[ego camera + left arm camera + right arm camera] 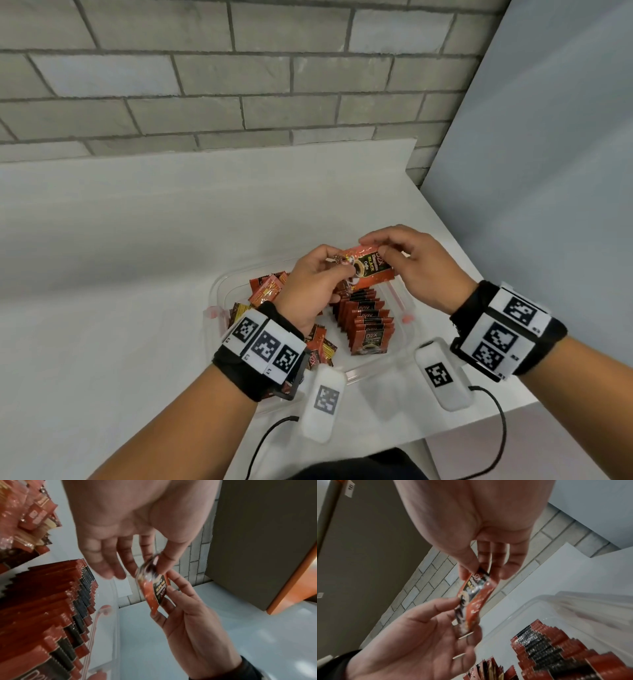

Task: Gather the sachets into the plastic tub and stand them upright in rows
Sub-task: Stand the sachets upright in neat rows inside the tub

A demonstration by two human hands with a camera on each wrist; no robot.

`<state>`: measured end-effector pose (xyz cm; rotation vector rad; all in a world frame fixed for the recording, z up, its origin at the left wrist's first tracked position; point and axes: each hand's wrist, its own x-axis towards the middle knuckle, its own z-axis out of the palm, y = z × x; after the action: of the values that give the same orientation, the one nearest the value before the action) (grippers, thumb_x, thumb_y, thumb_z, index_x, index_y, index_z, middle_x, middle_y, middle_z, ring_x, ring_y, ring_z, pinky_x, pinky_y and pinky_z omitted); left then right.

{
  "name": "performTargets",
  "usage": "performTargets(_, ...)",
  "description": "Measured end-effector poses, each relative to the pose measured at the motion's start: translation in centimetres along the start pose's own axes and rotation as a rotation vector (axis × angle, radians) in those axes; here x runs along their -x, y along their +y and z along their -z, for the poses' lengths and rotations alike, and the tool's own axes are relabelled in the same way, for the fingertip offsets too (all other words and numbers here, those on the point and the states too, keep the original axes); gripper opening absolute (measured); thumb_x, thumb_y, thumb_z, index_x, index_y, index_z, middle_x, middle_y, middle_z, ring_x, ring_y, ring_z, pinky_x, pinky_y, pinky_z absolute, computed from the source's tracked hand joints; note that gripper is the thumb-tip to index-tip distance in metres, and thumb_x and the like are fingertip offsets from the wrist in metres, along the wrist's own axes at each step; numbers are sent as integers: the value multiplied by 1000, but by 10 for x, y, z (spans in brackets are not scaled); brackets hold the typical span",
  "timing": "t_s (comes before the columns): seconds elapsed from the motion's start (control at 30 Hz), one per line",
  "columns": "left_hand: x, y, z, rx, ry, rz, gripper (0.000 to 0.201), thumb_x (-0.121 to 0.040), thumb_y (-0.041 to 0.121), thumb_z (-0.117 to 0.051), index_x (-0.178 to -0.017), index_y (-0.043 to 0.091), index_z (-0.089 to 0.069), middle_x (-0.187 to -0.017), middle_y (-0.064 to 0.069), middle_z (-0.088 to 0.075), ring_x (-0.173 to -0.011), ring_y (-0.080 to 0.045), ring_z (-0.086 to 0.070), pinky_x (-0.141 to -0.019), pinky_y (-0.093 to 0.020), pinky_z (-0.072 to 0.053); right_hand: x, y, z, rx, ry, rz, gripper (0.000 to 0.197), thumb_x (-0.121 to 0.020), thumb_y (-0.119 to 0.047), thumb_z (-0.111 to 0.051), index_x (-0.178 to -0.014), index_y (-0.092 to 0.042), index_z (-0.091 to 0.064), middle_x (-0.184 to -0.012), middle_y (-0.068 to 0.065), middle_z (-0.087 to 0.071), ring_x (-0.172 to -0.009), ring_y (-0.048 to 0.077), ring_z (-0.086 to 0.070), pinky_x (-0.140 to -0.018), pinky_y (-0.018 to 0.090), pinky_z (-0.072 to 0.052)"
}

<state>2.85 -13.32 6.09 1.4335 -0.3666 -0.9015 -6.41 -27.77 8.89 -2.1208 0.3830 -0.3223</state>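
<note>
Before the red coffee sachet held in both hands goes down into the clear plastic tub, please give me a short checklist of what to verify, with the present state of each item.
1. Red coffee sachet is held: ok, the left hand and the right hand each pinch one end.
2. Sachet is over the clear plastic tub: ok.
3. Upright row of red sachets stands in order: ok.
4. Free space at the row's far end: cannot tell, the hands hide it.
5. Sachet is turned upright like the row: not ok, it lies sideways.
6. Loose pile of sachets on the tub's left is sorted: not ok.
</note>
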Motion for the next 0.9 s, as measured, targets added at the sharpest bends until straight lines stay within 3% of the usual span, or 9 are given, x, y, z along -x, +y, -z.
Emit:
performTargets(0.13, 2, -1, 1, 5, -10, 42, 8, -89, 6, -64, -94, 12, -60, -81, -6, -65, -62, -13, -58, -58, -23, -50, 0, -1, -2, -106, -38, -148, 25, -92, -5, -56, -110, -23, -57, -99, 5, -64, -70, 17, -64, -62, 22, -53)
performTargets(0.3, 9, -3, 1, 125, 61, 291, 38, -92, 43, -56, -121, 19, -50, -114, -7, -58, -103, -21, -56, -77, -45, -54, 11, 5, 14, 121, -128, -42, 26, -94, -10, -55, -108, -32, -59, -96, 1, -68, -81, 17, -66, -74, 31, -54)
performTargets(0.4, 7, -2, 4, 153, 83, 382, 33, -95, 44, -50, -118, 20, -47, -118, -8, -51, -113, -26, -50, -86, -51, -48, 24, 12, 12, 272, -281, 47, 33, -93, -12, -56, -111, -40, -59, -102, -8, -62, -85, 2, -60, -78, 19, -49)
performTargets(0.53, 7, -8, -3, 160, 31, 419, 25, -99, 42, -43, -98, 24, -61, -115, -8, -62, -117, -31, -53, -102, -61, -36, 35, 20, -6, 468, -481, 94, 33, -94, -12, -56, -121, -29, -62, -104, -20, -53, -92, -7, -50, -83, 4, -34)
performTargets(0.63, 4, -11, -6, 155, 10, 446, 28, -100, 40, -41, -90, 24, -62, -82, -2, -71, -79, -19, -68, -77, -37, -54, 37, 25, -15, 607, -523, 105, 31, -92, -16, -56, -119, -32, -64, -112, -13, -61, -101, 7, -57, -91, 20, -42)
performTargets(0.7, 11, -6, -9, 114, -6, 468, 30, -101, 37, -41, -81, 21, -57, -56, 2, -66, -49, -11, -64, -44, -19, -48, 38, 28, -19, 735, -556, 131, 24, -90, -22, -59, -109, -33, -67, -108, -12, -66, -97, 10, -61, -90, 29, -45)
performTargets(0.73, 12, -4, -10, 80, -13, 482, 30, -101, 38, -41, -78, 22, -53, -57, 1, -64, -49, -10, -60, -46, -21, -45, 37, 28, -20, 801, -564, 147, 20, -89, -23, -58, -105, -31, -69, -104, -12, -67, -94, 10, -62, -88, 29, -45)
performTargets(0.83, 10, -6, -10, 123, 4, 548, 30, -100, 41, -41, -78, 23, -50, -82, -4, -57, -87, -16, -56, -69, -36, -37, 34, 28, -24, 898, -584, 160, 18, -90, -19, -55, -99, -23, -70, -101, -5, -66, -91, 15, -60, -83, 26, -42)
performTargets(0.9, 5, -10, -9, 154, 19, 589, 26, -98, 44, -43, -91, 22, -54, -120, -11, -58, -119, -27, -48, -91, -43, -35, 32, 27, -28, 927, -587, 167, 20, -90, -17, -53, -98, -21, -71, -101, -2, -63, -91, 18, -59, -83, 28, -42)
